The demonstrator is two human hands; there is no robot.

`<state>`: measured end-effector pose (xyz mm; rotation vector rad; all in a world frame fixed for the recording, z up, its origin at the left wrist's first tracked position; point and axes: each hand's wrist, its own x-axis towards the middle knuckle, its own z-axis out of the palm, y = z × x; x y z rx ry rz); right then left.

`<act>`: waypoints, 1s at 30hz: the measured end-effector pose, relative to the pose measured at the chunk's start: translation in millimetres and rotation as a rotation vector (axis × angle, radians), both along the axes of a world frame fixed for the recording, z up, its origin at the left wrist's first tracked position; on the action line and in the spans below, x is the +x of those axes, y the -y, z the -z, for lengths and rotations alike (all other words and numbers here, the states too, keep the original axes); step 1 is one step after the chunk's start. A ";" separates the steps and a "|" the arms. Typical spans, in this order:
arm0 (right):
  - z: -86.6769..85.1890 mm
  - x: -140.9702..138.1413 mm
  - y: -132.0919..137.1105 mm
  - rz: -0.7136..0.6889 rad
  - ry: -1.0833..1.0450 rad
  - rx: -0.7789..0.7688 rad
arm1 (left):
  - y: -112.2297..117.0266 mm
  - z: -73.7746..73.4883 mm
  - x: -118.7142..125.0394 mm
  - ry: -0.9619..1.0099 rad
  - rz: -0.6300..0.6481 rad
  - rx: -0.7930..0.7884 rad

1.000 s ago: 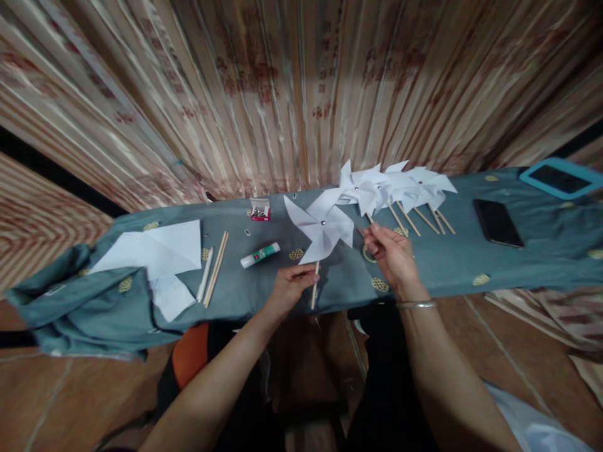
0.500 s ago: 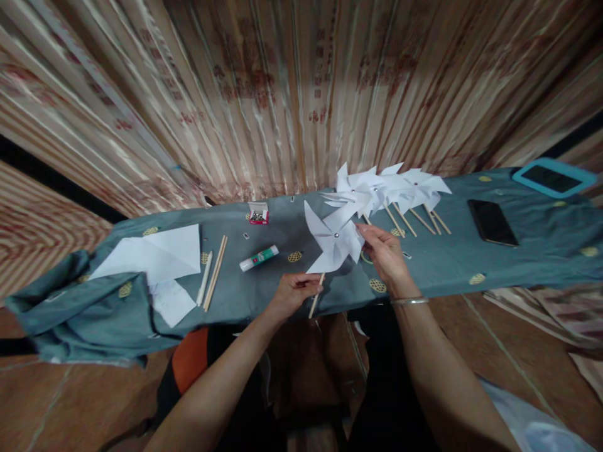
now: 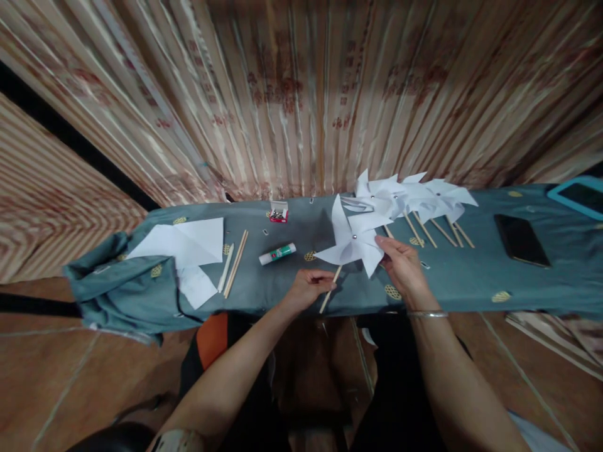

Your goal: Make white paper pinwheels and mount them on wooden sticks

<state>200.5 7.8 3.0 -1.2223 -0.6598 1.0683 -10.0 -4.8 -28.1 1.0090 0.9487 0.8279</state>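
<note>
Head view: L hand (image 3: 311, 289) has thumb & forefinger pinched on the wooden stick (image 3: 325, 303) of a white paper pinwheel (image 3: 347, 248), approx. midway along it, w/ the lower end poking out below the grip. The pinwheel sits btwn the two hands, up & R of the L hand, tilted, silver pin (image 3: 355, 236) at its centre. R hand (image 3: 401, 267) has its fingertips on the edge of the blade nearest it; can't tell if they pinch the paper or only touch it. Bracelet (image 3: 427, 314) on R wrist. Just beyond the R hand, a row of finished pinwheels (image 3: 414, 196) lies overlapping at the far edge of the worktop (image 3: 464, 276), sticks pointing back twd the person. Phone (image 3: 522, 240) lies well R of the R hand, w/ a blue-framed tablet (image 3: 556, 193) farther out, partly cut off. Glue stick (image 3: 277, 253) lies up & L of the L hand; small red box (image 3: 279, 215), open, w/ shiny bits inside, is beyond that. Farther L of the L hand: loose sticks (image 3: 236, 263) side by side, white pencil (image 3: 226, 268) next to them, then folded paper (image 3: 200, 242) & a smaller sheet (image 3: 196, 287). Curtain (image 3: 306, 113) hangs behind it all, beyond both hands.
</note>
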 end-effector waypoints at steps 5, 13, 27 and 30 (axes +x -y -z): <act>3.5 -4.9 3.0 -0.024 0.032 -0.003 | 3.5 -5.2 0.0 0.005 -0.034 -0.007; 5.4 -16.7 12.7 -0.039 0.008 0.016 | 13.6 -10.4 1.5 0.010 -0.091 0.026; -5.3 -41.6 33.1 -0.070 -0.105 -0.032 | 34.6 -21.4 -11.2 -0.025 -0.158 0.077; -5.9 -46.6 35.4 -0.062 -0.104 -0.036 | 37.3 -25.6 -11.9 -0.024 -0.158 0.083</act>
